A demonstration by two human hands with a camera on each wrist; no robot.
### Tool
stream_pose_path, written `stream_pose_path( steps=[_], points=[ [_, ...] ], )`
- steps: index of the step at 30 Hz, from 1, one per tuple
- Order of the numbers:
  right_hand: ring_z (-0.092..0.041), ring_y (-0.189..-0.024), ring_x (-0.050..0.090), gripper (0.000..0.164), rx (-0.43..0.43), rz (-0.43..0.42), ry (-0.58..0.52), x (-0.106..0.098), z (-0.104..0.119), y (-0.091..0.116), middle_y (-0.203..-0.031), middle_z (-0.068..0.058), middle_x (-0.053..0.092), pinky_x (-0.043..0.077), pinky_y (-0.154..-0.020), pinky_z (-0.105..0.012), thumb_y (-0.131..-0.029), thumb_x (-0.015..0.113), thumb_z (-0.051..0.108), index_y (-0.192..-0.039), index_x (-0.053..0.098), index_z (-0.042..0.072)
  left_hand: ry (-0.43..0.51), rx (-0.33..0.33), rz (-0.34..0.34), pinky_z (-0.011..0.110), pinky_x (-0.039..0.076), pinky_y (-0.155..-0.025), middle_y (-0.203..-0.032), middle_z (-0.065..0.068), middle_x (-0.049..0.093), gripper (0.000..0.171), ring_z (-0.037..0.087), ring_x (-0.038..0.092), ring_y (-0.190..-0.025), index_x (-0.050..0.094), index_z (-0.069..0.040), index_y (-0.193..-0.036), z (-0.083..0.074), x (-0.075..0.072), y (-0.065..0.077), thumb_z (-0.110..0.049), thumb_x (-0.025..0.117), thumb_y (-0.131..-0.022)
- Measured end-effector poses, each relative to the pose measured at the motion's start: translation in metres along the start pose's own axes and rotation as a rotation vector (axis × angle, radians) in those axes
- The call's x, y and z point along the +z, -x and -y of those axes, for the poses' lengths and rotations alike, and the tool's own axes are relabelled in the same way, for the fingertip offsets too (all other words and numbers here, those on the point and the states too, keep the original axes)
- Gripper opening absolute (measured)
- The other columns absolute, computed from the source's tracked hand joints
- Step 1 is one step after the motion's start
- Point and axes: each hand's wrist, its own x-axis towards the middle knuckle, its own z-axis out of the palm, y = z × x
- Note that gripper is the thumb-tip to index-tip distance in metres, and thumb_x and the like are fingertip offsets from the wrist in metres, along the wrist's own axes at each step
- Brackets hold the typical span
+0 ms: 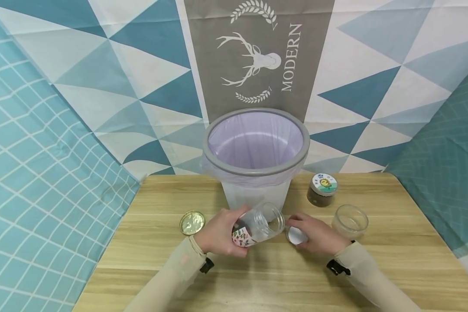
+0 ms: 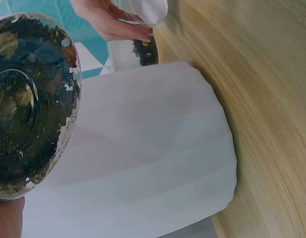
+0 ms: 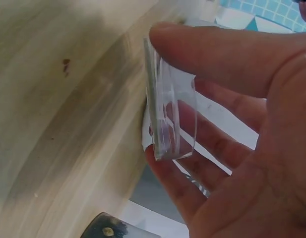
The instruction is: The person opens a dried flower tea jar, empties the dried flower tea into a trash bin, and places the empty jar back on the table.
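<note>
My left hand (image 1: 223, 232) grips a clear jar (image 1: 259, 225) with a floral label. It is tilted on its side, its mouth toward the right hand; dark dried flakes show through its base (image 2: 33, 104) in the left wrist view. My right hand (image 1: 316, 234) pinches a small clear lid (image 1: 296, 235) with a white disc in it, close to the jar's mouth. In the right wrist view the thumb lies on one edge of the clear lid (image 3: 172, 109) and the fingers curl round the other side.
Behind the hands stands a white waste bin (image 1: 256, 195) with a grey rim and lilac bag. A gold lid (image 1: 192, 223) lies at left. A small jar with a cartoon lid (image 1: 322, 190) and a clear empty jar (image 1: 349, 221) stand at right on the wooden table (image 1: 281, 281).
</note>
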Motion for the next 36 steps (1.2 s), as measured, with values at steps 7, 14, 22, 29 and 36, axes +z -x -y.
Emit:
stream_pose_path(
  steps=[7, 14, 22, 29, 36],
  points=[
    [-0.028, -0.105, 0.067, 0.062, -0.009, 0.055, -0.023, 0.006, -0.002, -0.002, -0.117, -0.006, 0.064, 0.060, -0.086, -0.046, -0.068, 0.093, 0.001, -0.124, 0.070, 0.011, 0.005, -0.006, -0.001, 0.013, 0.054, -0.069, -0.091, -0.002, 0.074, 0.074, 0.000, 0.065, -0.076, 0.056, -0.015, -0.122, 0.000, 0.001, 0.001, -0.015, 0.092, -0.057],
    [-0.027, -0.105, 0.066, 0.066, 0.005, 0.104, -0.004, 0.011, -0.007, -0.004, -0.118, -0.006, 0.062, 0.059, -0.086, -0.046, -0.066, 0.094, 0.002, -0.126, 0.070, 0.012, -0.004, 0.002, -0.012, 0.013, 0.054, -0.069, -0.091, -0.003, 0.073, 0.074, 0.000, 0.065, -0.076, 0.056, -0.016, -0.121, 0.001, 0.003, 0.002, -0.016, 0.092, -0.057],
    [-0.022, -0.105, 0.065, 0.062, 0.005, 0.061, 0.029, 0.010, -0.009, -0.003, -0.120, -0.003, 0.063, 0.059, -0.084, -0.042, -0.070, 0.094, 0.015, -0.127, 0.070, 0.018, -0.038, 0.000, -0.029, 0.014, 0.054, -0.070, -0.091, -0.003, 0.073, 0.075, 0.001, 0.065, -0.077, 0.057, -0.016, -0.122, -0.002, -0.002, 0.002, -0.017, 0.092, -0.056],
    [-0.009, -0.092, 0.067, 0.041, -0.170, -0.258, 0.075, -0.034, 0.013, -0.005, -0.108, 0.005, 0.069, 0.057, -0.074, -0.029, -0.085, 0.086, 0.022, -0.124, 0.074, 0.020, -0.113, 0.088, -0.097, 0.018, 0.057, -0.073, -0.099, -0.003, 0.074, 0.083, 0.005, 0.067, -0.081, 0.059, -0.013, -0.126, -0.019, -0.038, 0.000, -0.017, 0.093, -0.051],
    [-0.010, -0.084, 0.062, 0.028, -0.400, -0.634, 0.005, -0.087, 0.047, -0.009, -0.098, 0.002, 0.071, 0.049, -0.072, -0.019, -0.105, 0.061, 0.035, -0.109, 0.079, 0.014, -0.250, 0.237, -0.154, 0.024, 0.059, -0.076, -0.109, 0.003, 0.074, 0.091, 0.011, 0.069, -0.086, 0.057, -0.007, -0.134, -0.036, -0.084, -0.014, -0.016, 0.090, -0.050]
  ],
)
